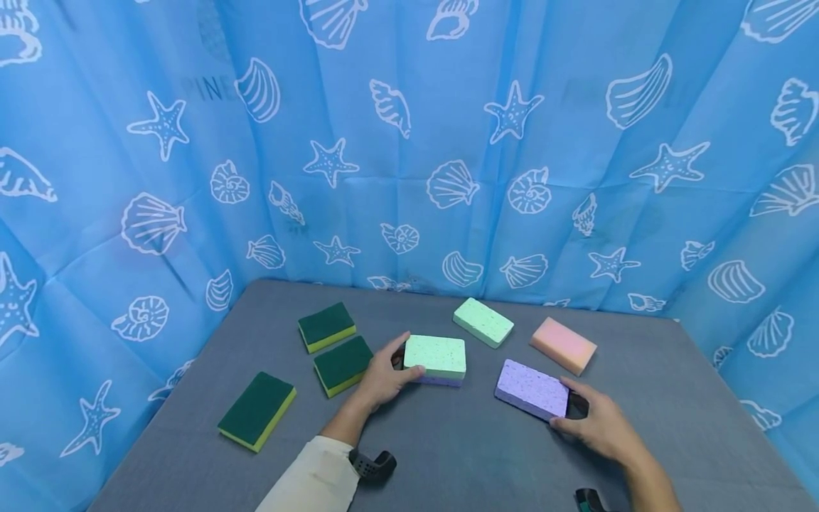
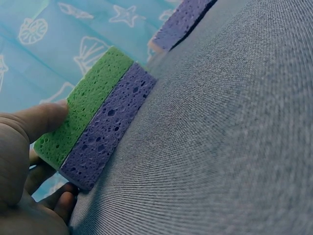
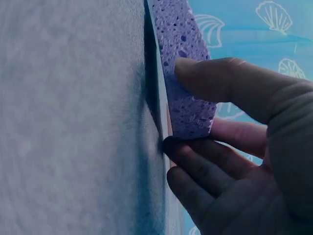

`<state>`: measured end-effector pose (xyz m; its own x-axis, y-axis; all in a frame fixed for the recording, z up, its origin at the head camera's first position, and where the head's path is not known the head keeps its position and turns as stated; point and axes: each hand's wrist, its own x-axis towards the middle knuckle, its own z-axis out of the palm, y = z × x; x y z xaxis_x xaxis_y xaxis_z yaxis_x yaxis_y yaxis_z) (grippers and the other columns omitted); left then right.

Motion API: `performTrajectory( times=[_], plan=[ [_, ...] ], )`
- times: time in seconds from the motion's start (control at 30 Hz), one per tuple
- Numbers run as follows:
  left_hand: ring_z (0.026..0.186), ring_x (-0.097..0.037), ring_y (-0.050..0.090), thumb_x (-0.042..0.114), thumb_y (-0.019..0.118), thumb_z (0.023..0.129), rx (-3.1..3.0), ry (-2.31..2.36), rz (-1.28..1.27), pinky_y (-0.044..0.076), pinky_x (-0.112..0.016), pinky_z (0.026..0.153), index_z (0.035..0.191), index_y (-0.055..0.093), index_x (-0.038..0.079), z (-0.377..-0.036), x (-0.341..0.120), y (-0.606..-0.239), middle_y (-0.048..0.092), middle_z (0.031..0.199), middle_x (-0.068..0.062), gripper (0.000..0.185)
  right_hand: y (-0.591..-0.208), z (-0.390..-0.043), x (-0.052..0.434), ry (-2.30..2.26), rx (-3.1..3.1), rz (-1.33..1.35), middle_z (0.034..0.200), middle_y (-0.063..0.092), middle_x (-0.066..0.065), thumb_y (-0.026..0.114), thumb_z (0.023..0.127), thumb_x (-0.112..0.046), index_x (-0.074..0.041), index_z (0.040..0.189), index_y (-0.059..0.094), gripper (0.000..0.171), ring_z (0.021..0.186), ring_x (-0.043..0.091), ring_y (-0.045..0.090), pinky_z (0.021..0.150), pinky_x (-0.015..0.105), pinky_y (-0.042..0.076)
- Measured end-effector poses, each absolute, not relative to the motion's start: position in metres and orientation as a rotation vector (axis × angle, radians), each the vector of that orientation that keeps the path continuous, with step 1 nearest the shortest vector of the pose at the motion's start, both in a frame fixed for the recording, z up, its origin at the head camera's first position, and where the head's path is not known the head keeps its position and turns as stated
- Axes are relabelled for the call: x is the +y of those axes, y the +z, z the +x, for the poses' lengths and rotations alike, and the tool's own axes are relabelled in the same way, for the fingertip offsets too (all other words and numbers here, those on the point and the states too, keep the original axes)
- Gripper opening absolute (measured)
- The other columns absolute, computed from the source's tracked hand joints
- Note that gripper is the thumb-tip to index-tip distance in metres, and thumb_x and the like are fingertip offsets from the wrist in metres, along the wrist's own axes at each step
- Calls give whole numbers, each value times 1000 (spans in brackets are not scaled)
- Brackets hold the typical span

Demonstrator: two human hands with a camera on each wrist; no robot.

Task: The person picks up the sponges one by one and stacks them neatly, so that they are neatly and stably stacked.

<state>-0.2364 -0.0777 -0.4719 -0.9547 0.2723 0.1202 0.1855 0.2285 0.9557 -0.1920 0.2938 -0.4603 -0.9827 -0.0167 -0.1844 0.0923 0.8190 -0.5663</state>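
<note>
Your left hand (image 1: 382, 377) pinching the near-left end of the green-over-purple sponge stack (image 1: 437, 358) mid-table, your right hand (image 1: 598, 425) gripping the purple sponge (image 1: 532, 389) by its right end, bare grey table (image 1: 473, 448) between your wrists, curtain well behind.

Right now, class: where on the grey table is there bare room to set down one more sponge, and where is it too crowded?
Free: the near strip of the table between the left hand and right hand, and the right side beyond the peach sponge. Crowded: the left, around the three green scouring sponges, and the middle, with the green-on-purple stack, mint sponge and purple sponge.
</note>
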Motion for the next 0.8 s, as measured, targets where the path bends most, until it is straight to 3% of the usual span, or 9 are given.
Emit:
performTrajectory(
  times=[0.37,0.67,0.8],
  plan=[
    [132,-34,37,27,72,90,2444,1833,419,34,-50,103,151,33,8,-252,-79,-501,39,146,-17,75,-445,-188,293,-966,2842,-17,137,38,38,82,75,-39,2,143,41,89,120,53,38,91,69,34],
    [132,-34,36,22,71,90,2438,1840,417,33,-50,104,150,33,6,-252,-77,-502,39,145,-19,73,-429,-183,285,-1083,2949,-225,133,46,33,82,77,-28,4,140,46,79,117,49,46,90,62,40],
    [132,-39,35,14,69,91,2426,1842,425,33,-53,103,149,32,1,-245,-77,-487,37,145,-24,70,-423,-184,281,-1122,2977,-298,134,48,31,82,79,-27,4,141,45,78,118,48,46,91,62,40]
  ],
)
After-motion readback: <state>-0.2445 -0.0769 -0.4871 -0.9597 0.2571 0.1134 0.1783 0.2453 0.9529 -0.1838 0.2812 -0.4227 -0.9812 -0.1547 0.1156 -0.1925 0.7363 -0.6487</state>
